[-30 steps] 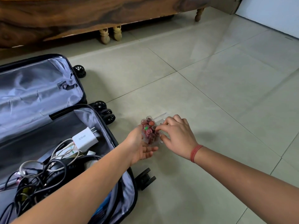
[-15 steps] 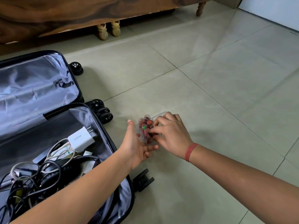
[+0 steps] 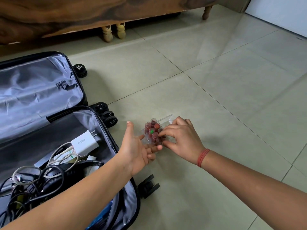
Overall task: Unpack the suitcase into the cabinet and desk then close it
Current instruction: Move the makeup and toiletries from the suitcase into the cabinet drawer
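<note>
A black suitcase (image 3: pixel 83 90) lies open on the floor at the left, its lining grey. Its near half holds a white charger (image 3: pixel 85 143) and a tangle of cables (image 3: pixel 33 181). Just right of the suitcase, a clear plastic case of small reddish tubes (image 3: pixel 153 130) sits low over the tiled floor. My right hand (image 3: pixel 181 140) pinches the case at its right side with curled fingers. My left hand (image 3: pixel 137 150) is spread, palm up, beside and under the case's left edge, thumb raised.
Carved wooden furniture (image 3: pixel 93 12) on short turned legs (image 3: pixel 113 31) runs along the far side. The suitcase wheels (image 3: pixel 106 113) stick out toward the case. Pale floor tiles (image 3: pixel 232 97) stretch to the right, with a white wall or door (image 3: pixel 285 12) at the far right.
My left hand has let go of the case and spread its fingers, thumb lifting away. My right hand keeps its pinch on the case in nearly the same spot.
</note>
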